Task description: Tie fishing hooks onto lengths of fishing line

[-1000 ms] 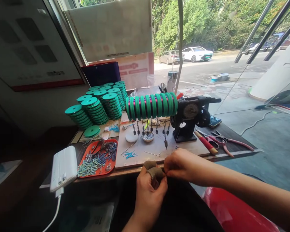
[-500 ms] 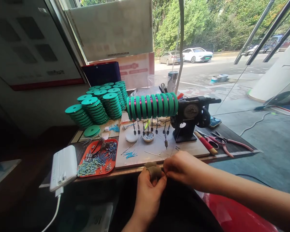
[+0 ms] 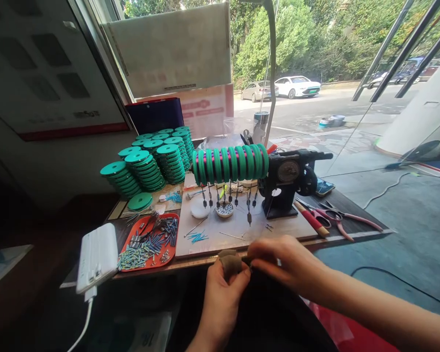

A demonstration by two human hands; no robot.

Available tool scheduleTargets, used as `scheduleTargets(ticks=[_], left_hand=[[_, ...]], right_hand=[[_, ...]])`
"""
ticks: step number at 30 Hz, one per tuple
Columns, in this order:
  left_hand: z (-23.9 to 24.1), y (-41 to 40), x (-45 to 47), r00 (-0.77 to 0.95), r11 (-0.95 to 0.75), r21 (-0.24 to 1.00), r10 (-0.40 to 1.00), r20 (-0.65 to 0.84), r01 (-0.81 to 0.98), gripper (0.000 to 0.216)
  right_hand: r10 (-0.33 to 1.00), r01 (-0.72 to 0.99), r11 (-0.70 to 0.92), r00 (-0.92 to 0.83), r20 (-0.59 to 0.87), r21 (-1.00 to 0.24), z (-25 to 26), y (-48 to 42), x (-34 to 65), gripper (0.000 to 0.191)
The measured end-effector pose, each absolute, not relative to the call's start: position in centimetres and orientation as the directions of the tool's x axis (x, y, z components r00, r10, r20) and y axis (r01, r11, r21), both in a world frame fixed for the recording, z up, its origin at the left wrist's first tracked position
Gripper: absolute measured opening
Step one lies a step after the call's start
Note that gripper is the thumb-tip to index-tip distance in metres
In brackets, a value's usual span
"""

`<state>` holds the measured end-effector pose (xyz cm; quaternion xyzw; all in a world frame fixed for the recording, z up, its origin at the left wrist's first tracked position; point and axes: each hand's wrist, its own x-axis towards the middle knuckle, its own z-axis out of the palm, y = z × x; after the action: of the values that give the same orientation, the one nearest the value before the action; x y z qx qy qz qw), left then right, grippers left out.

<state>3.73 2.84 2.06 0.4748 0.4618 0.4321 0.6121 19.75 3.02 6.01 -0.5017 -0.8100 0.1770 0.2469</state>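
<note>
Bearing print: wall panel (image 3: 86, 115), logo blurred; window sign (image 3: 179, 87), a line of lettering too small to read; winder dial (image 3: 288, 172), markings illegible. Small piece (image 3: 247, 261), dark, mostly hidden; location, between the two hands' fingertips, by the near edge of the pale board (image 3: 297, 226). Left hand (image 3: 223, 283), brown finger wraps (image 3: 230, 261), thumb and finger pinching the piece; right hand (image 3: 278, 259), fingertips bunched on it opposite. Green spools (image 3: 230, 164), in a row on the black winder (image 3: 283, 203).
</note>
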Motion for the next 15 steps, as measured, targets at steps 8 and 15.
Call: scheduleTargets(ticks=[8,15], left_hand=[[2.0,2.1,3.9,0.265,0.307,0.933,0.931,-0.252,-0.187,0.015],[2.4,1.9,4.1,0.266,0.302,0.940,0.930,-0.254,-0.158,0.017]], right_hand=[[0.694,0.592,0.609,-0.075,0.716,-0.528,1.3,-0.7,18.8,0.015],[0.669,0.560,0.642,-0.075,0.740,-0.524,2.2,-1.2,17.0,0.018]])
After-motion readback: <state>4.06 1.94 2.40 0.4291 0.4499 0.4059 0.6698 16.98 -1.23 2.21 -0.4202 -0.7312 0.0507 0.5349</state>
